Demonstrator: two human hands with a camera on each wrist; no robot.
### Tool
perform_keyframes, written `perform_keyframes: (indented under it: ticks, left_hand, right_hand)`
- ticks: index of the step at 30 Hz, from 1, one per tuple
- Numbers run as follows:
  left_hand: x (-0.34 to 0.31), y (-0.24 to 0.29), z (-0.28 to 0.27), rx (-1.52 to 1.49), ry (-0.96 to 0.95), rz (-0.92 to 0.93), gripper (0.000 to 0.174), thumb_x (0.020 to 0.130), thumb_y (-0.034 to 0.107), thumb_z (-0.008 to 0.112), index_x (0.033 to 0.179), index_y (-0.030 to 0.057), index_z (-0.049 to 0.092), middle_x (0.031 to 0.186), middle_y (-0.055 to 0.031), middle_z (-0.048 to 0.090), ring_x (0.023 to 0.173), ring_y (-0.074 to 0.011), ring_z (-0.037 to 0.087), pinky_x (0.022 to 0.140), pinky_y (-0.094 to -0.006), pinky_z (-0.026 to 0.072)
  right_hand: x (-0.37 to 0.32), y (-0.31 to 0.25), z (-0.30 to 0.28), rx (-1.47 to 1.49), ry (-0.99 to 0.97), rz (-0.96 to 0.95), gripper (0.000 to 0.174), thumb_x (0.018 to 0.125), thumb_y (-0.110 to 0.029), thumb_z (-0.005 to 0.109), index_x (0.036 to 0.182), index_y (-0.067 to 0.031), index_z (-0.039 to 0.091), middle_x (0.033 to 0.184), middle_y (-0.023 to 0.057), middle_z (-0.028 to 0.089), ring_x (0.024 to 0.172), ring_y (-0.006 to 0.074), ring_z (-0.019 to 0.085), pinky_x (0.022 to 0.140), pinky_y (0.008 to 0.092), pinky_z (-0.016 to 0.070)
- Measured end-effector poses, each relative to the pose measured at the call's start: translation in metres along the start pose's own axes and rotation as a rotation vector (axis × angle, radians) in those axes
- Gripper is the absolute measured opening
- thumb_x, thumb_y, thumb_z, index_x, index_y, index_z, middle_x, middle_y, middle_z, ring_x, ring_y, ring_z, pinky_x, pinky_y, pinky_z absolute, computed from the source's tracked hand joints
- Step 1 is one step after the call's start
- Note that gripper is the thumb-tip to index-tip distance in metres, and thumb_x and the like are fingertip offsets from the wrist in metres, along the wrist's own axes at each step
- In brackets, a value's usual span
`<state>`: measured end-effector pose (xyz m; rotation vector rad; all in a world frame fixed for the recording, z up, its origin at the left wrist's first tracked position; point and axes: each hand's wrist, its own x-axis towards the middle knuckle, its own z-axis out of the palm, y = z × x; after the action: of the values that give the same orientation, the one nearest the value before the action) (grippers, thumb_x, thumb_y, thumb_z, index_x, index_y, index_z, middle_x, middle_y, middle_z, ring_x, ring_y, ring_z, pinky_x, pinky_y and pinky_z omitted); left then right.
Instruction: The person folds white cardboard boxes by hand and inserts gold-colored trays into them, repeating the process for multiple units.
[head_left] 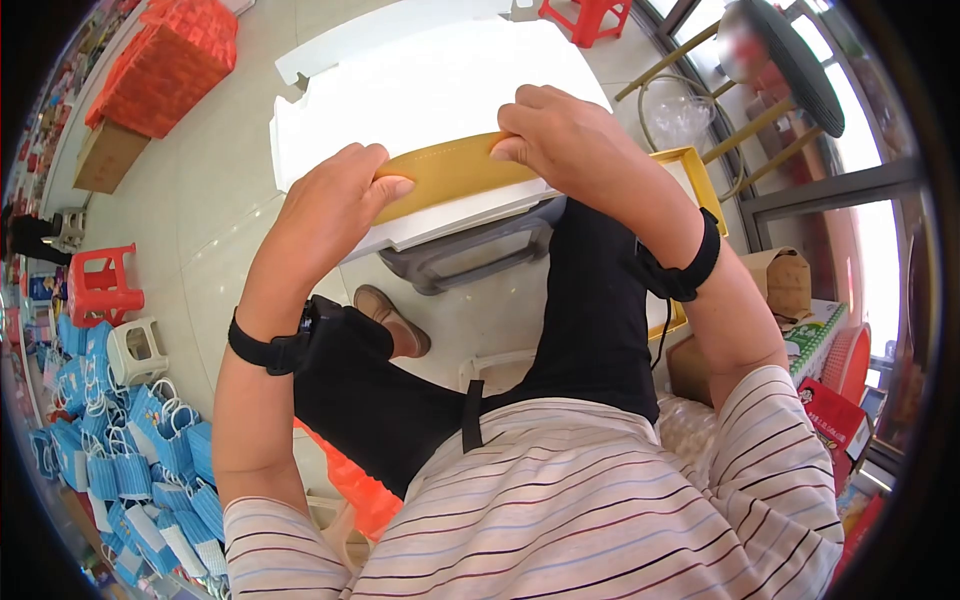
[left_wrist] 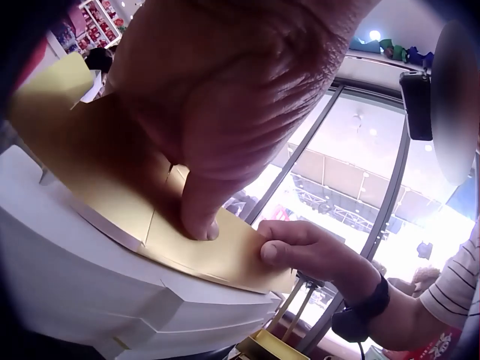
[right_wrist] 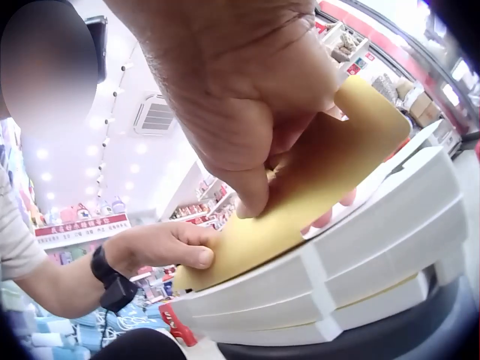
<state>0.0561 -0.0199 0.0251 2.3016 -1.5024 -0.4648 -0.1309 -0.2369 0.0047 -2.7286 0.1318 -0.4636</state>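
Note:
A gold cardboard sheet [head_left: 450,172] lies across the near edge of a stack of white flat cardboard pieces [head_left: 430,80]. My left hand [head_left: 335,205] pinches its left end, thumb pressed on the gold face [left_wrist: 202,225]. My right hand [head_left: 560,140] holds the right end, fingers curled over the sheet's edge [right_wrist: 251,199]. In the left wrist view the gold sheet [left_wrist: 112,187] shows a scored fold line. The white stack [right_wrist: 360,262] rests on a grey stool [head_left: 470,255] in front of my knees.
A yellow tray [head_left: 700,175] sits at my right beside a brown cardboard box [head_left: 785,280]. Red plastic stools [head_left: 100,285] [head_left: 590,18] stand left and far ahead. Several blue paper bags [head_left: 130,450] crowd the floor at lower left. A red box [head_left: 165,65] stands at upper left.

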Motion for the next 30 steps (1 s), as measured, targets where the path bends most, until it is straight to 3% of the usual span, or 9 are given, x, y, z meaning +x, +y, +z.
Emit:
perform_keyframes:
  ticks: [4,14,30]
  left_hand:
    - [0.001,-0.006,0.006,0.194,0.061,0.066,0.035,0.104,0.034,0.065,0.102,-0.0004,0.064,0.092,-0.0161,0.060,0.087,-0.0341,0.060,0.080,-0.0454,0.0476]
    - [0.013,-0.007,0.001,0.115,-0.027,-0.021,0.039,0.104,0.039,0.063,0.097,0.0006,0.065,0.090,-0.0161,0.058,0.089,-0.0339,0.057,0.080,-0.0458,0.0464]
    - [0.011,-0.008,0.011,0.209,0.064,0.021,0.036,0.101,0.036,0.068,0.092,0.0009,0.063,0.091,-0.0161,0.060,0.088,-0.0342,0.058,0.080,-0.0467,0.0476]
  right_hand:
    - [0.006,0.006,0.011,-0.108,0.020,0.012,0.025,0.099,-0.029,0.069,0.095,-0.0045,0.070,0.094,0.0104,0.067,0.099,0.0317,0.068,0.082,0.0449,0.0547]
    - [0.010,0.009,0.015,-0.081,0.020,0.028,0.025,0.093,-0.030,0.076,0.096,-0.0056,0.073,0.098,0.0110,0.065,0.102,0.0316,0.065,0.085,0.0440,0.0540]
    - [0.006,0.003,0.020,-0.191,0.075,0.008,0.027,0.090,-0.030,0.080,0.099,-0.0053,0.072,0.103,0.0110,0.064,0.102,0.0309,0.064,0.089,0.0425,0.0554]
